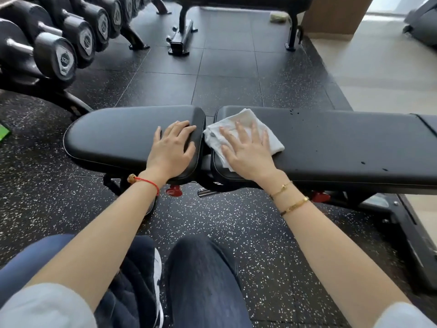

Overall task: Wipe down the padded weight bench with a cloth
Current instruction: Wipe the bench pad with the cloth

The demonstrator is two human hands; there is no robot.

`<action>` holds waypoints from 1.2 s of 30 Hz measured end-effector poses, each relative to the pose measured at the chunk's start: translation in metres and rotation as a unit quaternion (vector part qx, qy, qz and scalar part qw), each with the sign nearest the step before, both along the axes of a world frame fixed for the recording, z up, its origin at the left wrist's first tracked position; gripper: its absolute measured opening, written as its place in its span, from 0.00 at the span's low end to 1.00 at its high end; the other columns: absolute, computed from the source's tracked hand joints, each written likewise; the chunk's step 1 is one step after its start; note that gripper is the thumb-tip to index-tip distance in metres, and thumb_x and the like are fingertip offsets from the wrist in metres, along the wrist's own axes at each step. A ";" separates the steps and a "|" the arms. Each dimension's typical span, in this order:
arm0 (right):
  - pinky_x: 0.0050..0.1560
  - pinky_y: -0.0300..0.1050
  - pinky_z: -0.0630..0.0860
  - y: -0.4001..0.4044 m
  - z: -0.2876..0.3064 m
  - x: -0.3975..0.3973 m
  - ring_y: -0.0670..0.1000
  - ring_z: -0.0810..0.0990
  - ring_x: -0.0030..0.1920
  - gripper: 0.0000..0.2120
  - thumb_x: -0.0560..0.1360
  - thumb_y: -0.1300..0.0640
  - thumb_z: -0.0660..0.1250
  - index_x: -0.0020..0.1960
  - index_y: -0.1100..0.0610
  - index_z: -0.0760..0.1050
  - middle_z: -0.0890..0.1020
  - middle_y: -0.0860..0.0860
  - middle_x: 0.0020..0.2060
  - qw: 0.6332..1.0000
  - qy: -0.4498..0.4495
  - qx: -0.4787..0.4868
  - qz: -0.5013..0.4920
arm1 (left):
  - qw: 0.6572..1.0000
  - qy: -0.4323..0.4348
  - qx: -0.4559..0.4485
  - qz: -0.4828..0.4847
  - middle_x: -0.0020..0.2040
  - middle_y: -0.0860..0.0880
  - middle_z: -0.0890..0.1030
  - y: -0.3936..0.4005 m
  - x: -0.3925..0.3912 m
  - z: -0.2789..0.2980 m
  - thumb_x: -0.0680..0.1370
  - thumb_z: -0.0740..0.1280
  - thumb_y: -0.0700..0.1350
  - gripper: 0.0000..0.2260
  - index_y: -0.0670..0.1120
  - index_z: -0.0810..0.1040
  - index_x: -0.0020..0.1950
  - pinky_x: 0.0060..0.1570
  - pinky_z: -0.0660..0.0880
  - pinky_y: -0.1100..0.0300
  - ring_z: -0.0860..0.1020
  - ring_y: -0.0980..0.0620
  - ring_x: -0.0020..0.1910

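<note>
The white cloth [246, 129] was pinned flat under the splayed right hand [248, 152] at the bench [343, 147] pad's near end; the left hand [171, 149], spread and empty, braced the seat pad [113, 136]. Even pressure was best kept, droplets [294, 112] beyond swept next.

The person wore pale grey short sleeves [45, 304], dark blue denim trousers [203, 280], a thin red string bracelet [147, 182] on the left wrist, and two slim gold bangles [287, 197] on the right.

Smooth glossy black bench padding [123, 138], soft white cloth [257, 129]
</note>
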State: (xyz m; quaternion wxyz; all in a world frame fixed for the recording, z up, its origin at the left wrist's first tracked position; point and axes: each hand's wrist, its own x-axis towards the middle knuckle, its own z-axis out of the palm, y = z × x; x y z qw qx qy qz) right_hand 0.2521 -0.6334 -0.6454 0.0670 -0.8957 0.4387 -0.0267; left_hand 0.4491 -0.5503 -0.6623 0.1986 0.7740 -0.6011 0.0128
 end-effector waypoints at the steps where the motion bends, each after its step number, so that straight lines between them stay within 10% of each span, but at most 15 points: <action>1: 0.75 0.63 0.34 0.005 -0.002 -0.010 0.60 0.37 0.78 0.25 0.81 0.38 0.41 0.78 0.36 0.44 0.44 0.49 0.80 1.000 -0.006 -0.006 0.002 | 1.000 0.000 0.001 -0.002 0.76 0.52 0.65 0.000 0.000 -0.001 0.81 0.58 0.50 0.21 0.52 0.66 0.74 0.77 0.49 0.42 0.59 0.52 0.77; 11: 0.74 0.64 0.33 -0.057 0.010 -0.035 0.62 0.38 0.78 0.26 0.82 0.40 0.43 0.79 0.38 0.45 0.44 0.51 0.80 0.986 0.008 0.053 -0.160 | 1.000 -0.001 0.002 -0.002 0.77 0.52 0.64 0.001 -0.002 -0.001 0.81 0.58 0.50 0.21 0.51 0.65 0.75 0.77 0.48 0.42 0.58 0.51 0.78; 21: 0.75 0.64 0.35 -0.009 0.000 -0.007 0.59 0.38 0.79 0.26 0.82 0.39 0.43 0.79 0.37 0.45 0.45 0.50 0.80 1.000 -0.001 0.005 -0.002 | 1.000 -0.009 -0.009 0.002 0.76 0.52 0.66 0.000 -0.001 -0.003 0.80 0.59 0.50 0.21 0.52 0.67 0.74 0.76 0.50 0.42 0.60 0.51 0.77; 29: 0.75 0.63 0.34 -0.074 0.006 -0.034 0.59 0.39 0.79 0.26 0.82 0.39 0.43 0.79 0.37 0.47 0.45 0.50 0.80 0.988 0.007 0.047 -0.148 | 1.000 -0.007 -0.018 0.006 0.75 0.52 0.67 0.001 -0.004 0.000 0.80 0.60 0.49 0.21 0.51 0.68 0.73 0.76 0.51 0.43 0.61 0.51 0.76; 36: 0.74 0.66 0.34 -0.060 0.011 0.029 0.61 0.38 0.78 0.26 0.82 0.39 0.43 0.79 0.39 0.47 0.45 0.50 0.80 0.997 0.012 0.041 -0.058 | 1.000 -0.008 -0.023 0.008 0.73 0.53 0.69 0.000 -0.002 0.001 0.79 0.61 0.50 0.20 0.52 0.70 0.71 0.75 0.53 0.42 0.63 0.51 0.75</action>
